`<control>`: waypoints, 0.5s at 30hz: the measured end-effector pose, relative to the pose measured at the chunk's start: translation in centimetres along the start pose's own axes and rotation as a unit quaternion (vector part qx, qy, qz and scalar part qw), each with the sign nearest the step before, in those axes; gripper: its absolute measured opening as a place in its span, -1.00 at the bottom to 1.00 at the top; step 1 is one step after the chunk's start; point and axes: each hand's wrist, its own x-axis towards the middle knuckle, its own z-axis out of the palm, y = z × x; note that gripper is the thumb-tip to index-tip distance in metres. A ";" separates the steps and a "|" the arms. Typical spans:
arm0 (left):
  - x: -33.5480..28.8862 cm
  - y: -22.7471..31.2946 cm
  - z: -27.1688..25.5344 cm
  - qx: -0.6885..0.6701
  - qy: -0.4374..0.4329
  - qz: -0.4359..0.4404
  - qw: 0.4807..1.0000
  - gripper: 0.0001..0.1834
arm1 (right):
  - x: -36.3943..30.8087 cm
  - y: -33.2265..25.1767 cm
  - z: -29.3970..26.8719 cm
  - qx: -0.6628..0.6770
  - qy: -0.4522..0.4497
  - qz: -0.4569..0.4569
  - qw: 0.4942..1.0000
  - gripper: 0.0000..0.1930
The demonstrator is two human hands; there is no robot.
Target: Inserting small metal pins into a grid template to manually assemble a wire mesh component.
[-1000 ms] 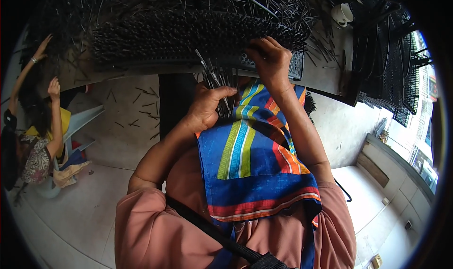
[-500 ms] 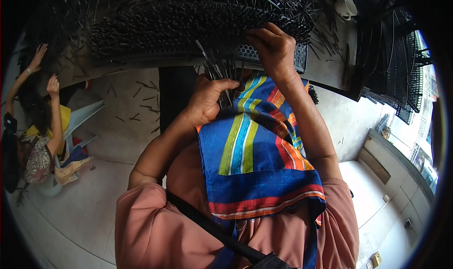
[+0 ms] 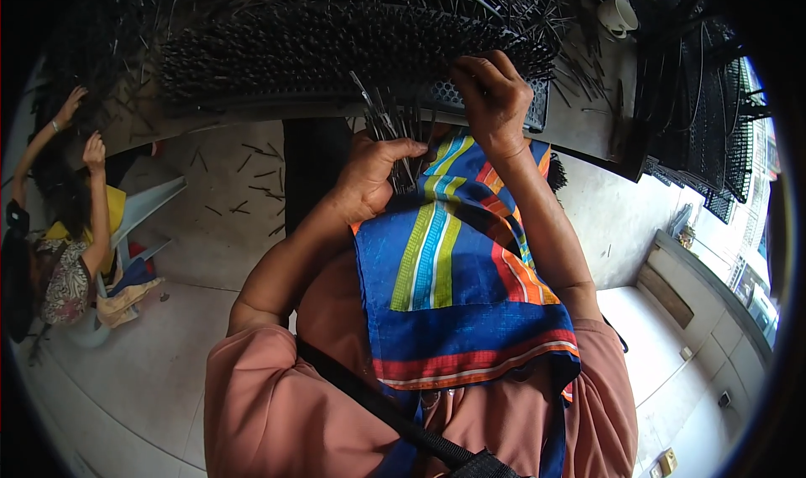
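Note:
My left hand (image 3: 369, 172) is closed around a bundle of thin dark strips (image 3: 386, 124), which fan upward out of the fist just in front of the bench edge. Up and to the right, my right hand (image 3: 499, 100) has its fingers pinched together over the right end of a black perforated tray (image 3: 538, 104). Whether a strip sits in that pinch I cannot make out. Dense rows of dark strips (image 3: 336, 50) stand upright in most of the tray. Round holes show bare near its right end. A blue striped cloth (image 3: 470, 276) hangs over my front, below both hands.
Loose dark strips (image 3: 583, 79) litter the bench right of the tray, near a white cup (image 3: 619, 16). Black perforated racks (image 3: 693, 100) stand at far right. At left another person's hand (image 3: 94, 153) is raised near the bench. Scattered strips (image 3: 262, 174) lie on the floor.
My right hand has shifted slightly right and down, away from the upright strips, still pinched. My left hand stays around its bundle. At left, the other person's farther hand has lowered a little.

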 end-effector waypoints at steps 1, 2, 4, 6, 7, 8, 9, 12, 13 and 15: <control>0.0 0.0 0.0 0.000 0.000 0.001 1.000 -0.82 | 0.1 0.0 0.0 0.000 0.000 -0.002 1.000 -0.87; 0.0 0.0 -0.1 -0.004 -0.004 0.003 1.000 -0.82 | 0.1 -0.1 0.0 0.002 -0.003 0.010 1.000 -0.88; 0.0 -0.2 -0.2 -0.007 -0.007 0.007 1.000 -0.83 | -0.1 -0.2 0.1 0.005 -0.005 0.019 1.000 -0.88; 0.0 -0.2 -0.1 -0.007 0.002 0.006 1.000 -0.84 | -0.6 -0.1 0.0 0.027 0.010 0.028 0.999 -0.88; 0.0 -0.2 -0.1 -0.008 0.001 0.007 1.000 -0.84 | -0.8 0.0 0.0 0.027 0.011 0.026 0.999 -0.88; -0.1 -0.1 0.1 -0.009 -0.008 0.009 1.000 -0.83 | -1.1 0.0 0.0 0.043 0.023 0.051 0.998 -0.88; -0.2 0.0 0.1 -0.011 -0.017 0.010 1.000 -0.83 | -1.2 0.1 0.0 0.059 0.035 0.076 0.995 -0.88; 0.0 -0.1 0.1 -0.002 -0.014 0.011 1.000 -0.83 | -0.9 0.1 0.3 0.033 0.025 0.051 0.998 -0.89; 0.1 -0.2 0.0 -0.002 -0.014 0.009 1.000 -0.83 | -0.6 0.1 0.4 0.032 0.025 0.054 0.998 -0.89; 0.4 -0.2 -0.1 -0.011 -0.015 0.000 1.000 -0.83 | 0.0 0.2 0.5 0.021 0.006 0.004 1.000 -0.88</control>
